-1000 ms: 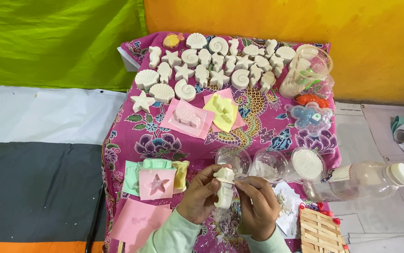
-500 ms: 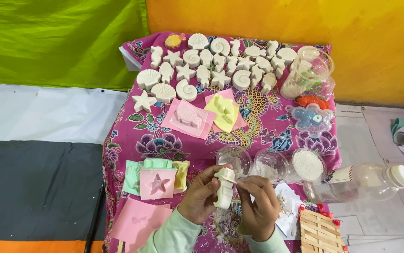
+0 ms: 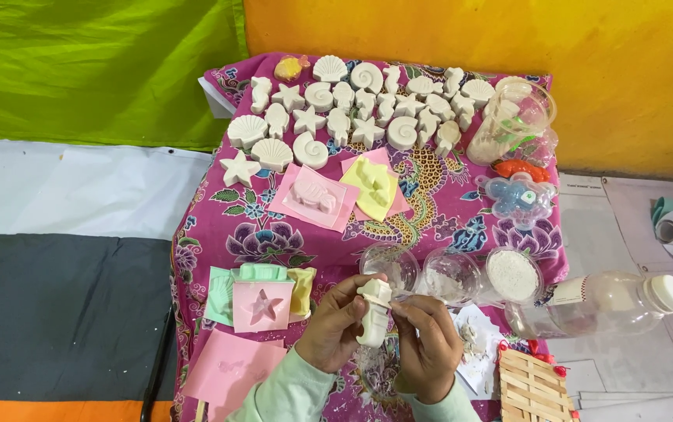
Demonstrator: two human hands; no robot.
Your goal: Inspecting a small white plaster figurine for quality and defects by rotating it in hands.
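— How is the light?
— Bright, even and soft across the frame; colours are saturated, shadows faint under the hands at lower centre.
— Any glare or blur?
— Small highlights on the clear plastic bottle (image 3: 602, 305) at right. Focus is sharp throughout, edges barely distorted.

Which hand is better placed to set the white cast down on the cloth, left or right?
Probably left. The left hand wraps the white cast along its body, while the right hand only pinches its top edge with fingertips. Bare pink floral cloth lies ahead of both hands.
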